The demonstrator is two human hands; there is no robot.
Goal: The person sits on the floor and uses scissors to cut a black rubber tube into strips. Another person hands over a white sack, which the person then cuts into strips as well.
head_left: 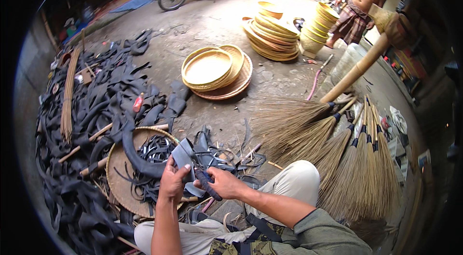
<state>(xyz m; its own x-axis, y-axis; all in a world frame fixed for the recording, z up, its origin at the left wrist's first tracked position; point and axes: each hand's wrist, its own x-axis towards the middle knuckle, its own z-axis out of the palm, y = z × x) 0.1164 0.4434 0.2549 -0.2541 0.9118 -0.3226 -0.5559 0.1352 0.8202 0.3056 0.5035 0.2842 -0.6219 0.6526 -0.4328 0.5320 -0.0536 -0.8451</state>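
Observation:
My left hand (172, 180) holds up a flat grey piece of rubber sheet (183, 154), thumb across its lower part. My right hand (223, 183) is closed around what looks like a pair of scissors (207, 183) with dark wrapped handles. Its blades lie against the rubber, partly hidden by it. Just beyond my left hand, a round woven tray (117, 185) bears thin black rubber strips (155, 151). A curved length of black inner tube (131, 151) rests over the tray's edge.
Black rubber scraps (91, 124) heap up on the left, with a stick bundle (70, 96) and a red bottle (138, 102) on them. Several brooms (349, 163) fan out at right under a bamboo pole (356, 69). Woven trays (207, 68) stack ahead; a person (359, 4) stands far right.

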